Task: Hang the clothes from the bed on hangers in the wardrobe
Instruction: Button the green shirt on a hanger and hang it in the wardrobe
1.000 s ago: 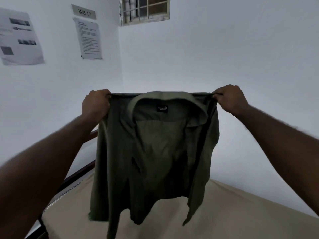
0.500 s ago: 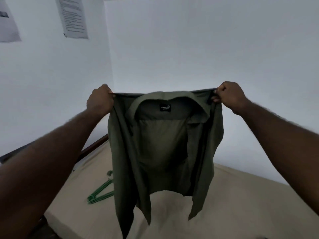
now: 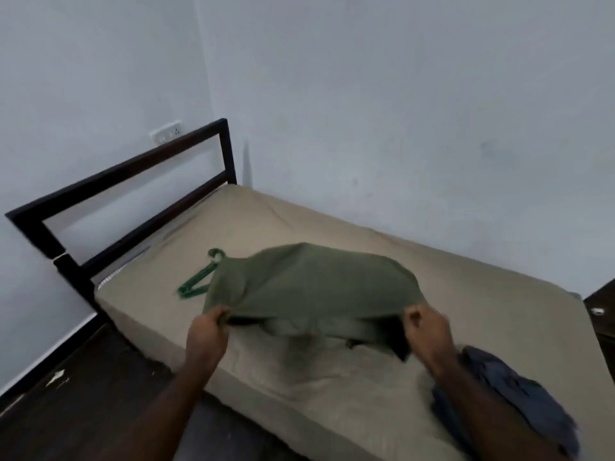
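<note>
Holding the shirt (image 3: 309, 284) by its near edge, we have it spread wide and billowed just above the middle of the mattress (image 3: 449, 287), with the rest of the cloth reaching away toward the far wall (image 3: 399, 94). Our left hand (image 3: 208, 334) grips the near left corner, fingers curled round the cloth. Our right hand (image 3: 427, 331) pinches the near right corner between thumb and curled fingers. The shirt is olive green and blurred, so we cannot tell whether its far edge touches the sheet. A green hanger (image 3: 199, 277) lies on the mattress to the left, hook pointing far, and the shirt's left edge covers its right part. Near and right, partly under our right forearm, a dark blue garment (image 3: 506, 407) lies crumpled at the mattress edge. The mattress has a beige sheet and fills the room's corner, with a dark headboard (image 3: 133, 168) on its left. A white socket (image 3: 165, 134) sits on the wall just above the headboard. Dark floor (image 3: 83, 394) shows near left, and dark furniture (image 3: 602, 311) at the right edge.
</note>
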